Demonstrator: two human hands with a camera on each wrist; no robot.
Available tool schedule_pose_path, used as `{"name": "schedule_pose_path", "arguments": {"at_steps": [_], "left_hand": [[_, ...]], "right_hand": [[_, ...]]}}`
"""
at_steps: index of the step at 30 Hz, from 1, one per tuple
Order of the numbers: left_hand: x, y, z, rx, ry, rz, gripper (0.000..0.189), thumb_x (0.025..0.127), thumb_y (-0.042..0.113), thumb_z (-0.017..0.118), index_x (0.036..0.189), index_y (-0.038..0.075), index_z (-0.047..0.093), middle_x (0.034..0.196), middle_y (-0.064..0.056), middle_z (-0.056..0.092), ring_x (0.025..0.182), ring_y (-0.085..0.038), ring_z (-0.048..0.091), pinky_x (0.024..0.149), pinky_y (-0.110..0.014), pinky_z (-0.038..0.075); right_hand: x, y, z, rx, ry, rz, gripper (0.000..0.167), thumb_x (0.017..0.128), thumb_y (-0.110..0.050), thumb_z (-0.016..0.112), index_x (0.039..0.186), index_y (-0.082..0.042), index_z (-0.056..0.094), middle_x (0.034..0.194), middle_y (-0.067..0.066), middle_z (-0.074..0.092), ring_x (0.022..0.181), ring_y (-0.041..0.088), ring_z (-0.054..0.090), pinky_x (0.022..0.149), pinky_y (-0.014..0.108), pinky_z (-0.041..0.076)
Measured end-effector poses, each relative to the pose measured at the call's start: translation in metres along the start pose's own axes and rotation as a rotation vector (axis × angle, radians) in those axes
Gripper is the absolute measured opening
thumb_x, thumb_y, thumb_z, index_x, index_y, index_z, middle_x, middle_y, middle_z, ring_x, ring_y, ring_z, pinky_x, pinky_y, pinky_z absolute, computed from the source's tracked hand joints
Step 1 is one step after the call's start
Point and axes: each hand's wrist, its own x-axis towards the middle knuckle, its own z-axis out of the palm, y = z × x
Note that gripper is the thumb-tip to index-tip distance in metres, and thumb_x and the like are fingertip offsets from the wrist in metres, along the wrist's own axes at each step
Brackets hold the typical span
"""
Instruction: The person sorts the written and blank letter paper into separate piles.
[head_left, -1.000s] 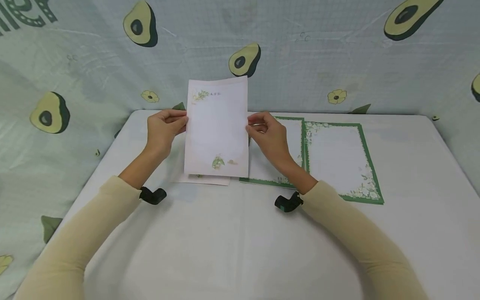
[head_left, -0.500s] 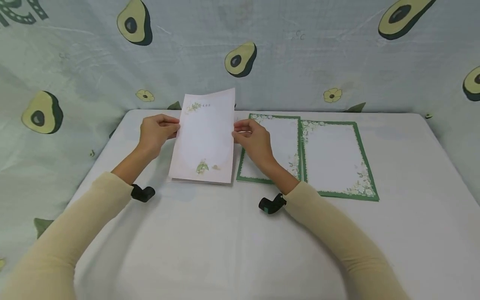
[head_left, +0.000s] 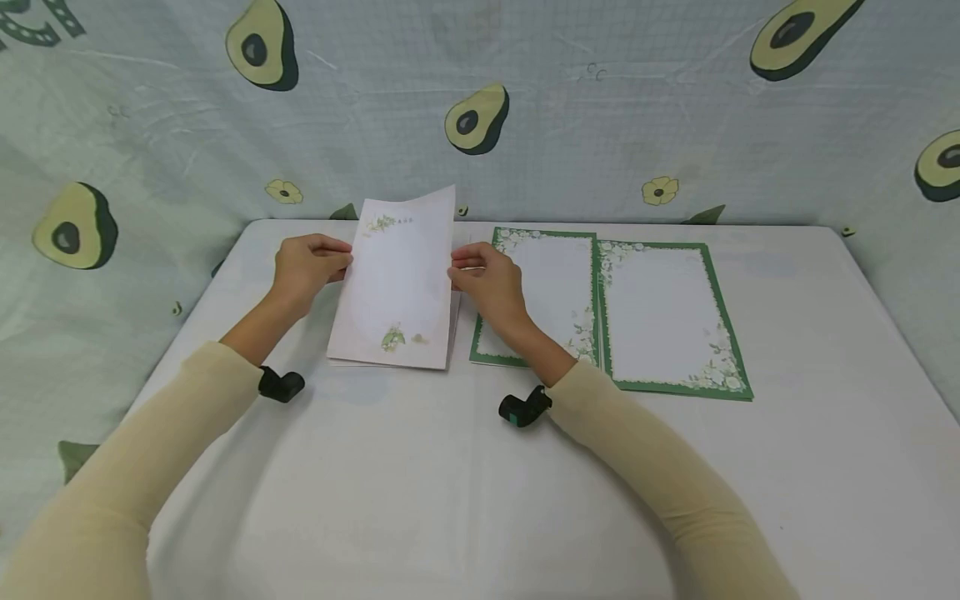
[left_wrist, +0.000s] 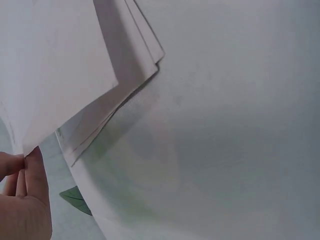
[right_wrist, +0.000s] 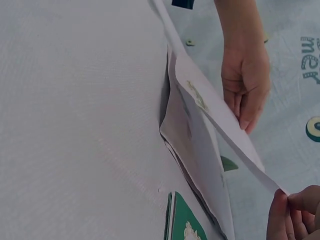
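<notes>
A pale pinkish sheet of paper (head_left: 397,287) with small green plant prints is held by its side edges in the head view. My left hand (head_left: 306,271) pinches its left edge between thumb and fingers. The opposite edge is pinched by my right hand (head_left: 491,283). The sheet's upper part is raised and slightly curved, while its lower edge lies over a stack of similar paper (left_wrist: 140,50), seen beneath it in the left wrist view. A gap between sheet and stack also shows in the right wrist view, where the left hand (right_wrist: 246,82) appears behind the sheet.
Right of the hands lie two piles of green-bordered paper, a nearer-to-centre pile (head_left: 547,283) and a right pile (head_left: 663,321), side by side. All rest on a white table (head_left: 420,483). A curtain (head_left: 570,125) with avocado prints hangs behind.
Both hands have lowered the pinkish sheet and moved it left over the stack, tilting it back. The green-bordered piles lie as before; the view has shifted slightly.
</notes>
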Motion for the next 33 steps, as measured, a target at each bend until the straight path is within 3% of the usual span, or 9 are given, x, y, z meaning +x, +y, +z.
{"name": "schedule_pose_path", "arguments": {"at_steps": [11,22,33], "left_hand": [[0.007,-0.007,0.004,0.034,-0.016,-0.053,0.025,0.103,0.013,0.062,0.125,0.001,0.066,0.116,-0.014,0.068,0.096,-0.017,0.067,0.083,-0.021,0.061],[0.010,-0.009,0.006,0.070,-0.063,-0.045,0.028,0.104,0.013,0.060,0.126,-0.002,0.066,0.122,-0.018,0.066,0.098,-0.019,0.066,0.073,-0.013,0.057],[0.011,-0.009,0.015,0.142,-0.080,-0.043,0.025,0.103,0.012,0.061,0.122,-0.002,0.068,0.118,-0.019,0.067,0.087,-0.018,0.066,0.073,-0.020,0.055]], "right_hand": [[0.002,0.003,0.006,-0.020,0.010,0.121,0.020,0.095,-0.008,0.072,0.114,-0.003,0.069,0.106,0.010,0.072,0.089,0.018,0.073,0.079,0.024,0.062],[0.003,0.007,0.007,-0.077,-0.010,0.165,0.020,0.096,-0.008,0.071,0.115,-0.002,0.068,0.106,0.010,0.071,0.089,0.018,0.071,0.079,0.022,0.061],[0.005,0.009,0.006,-0.053,-0.017,0.196,0.024,0.096,-0.004,0.070,0.119,0.002,0.068,0.108,0.012,0.070,0.091,0.021,0.072,0.079,0.024,0.062]]}}
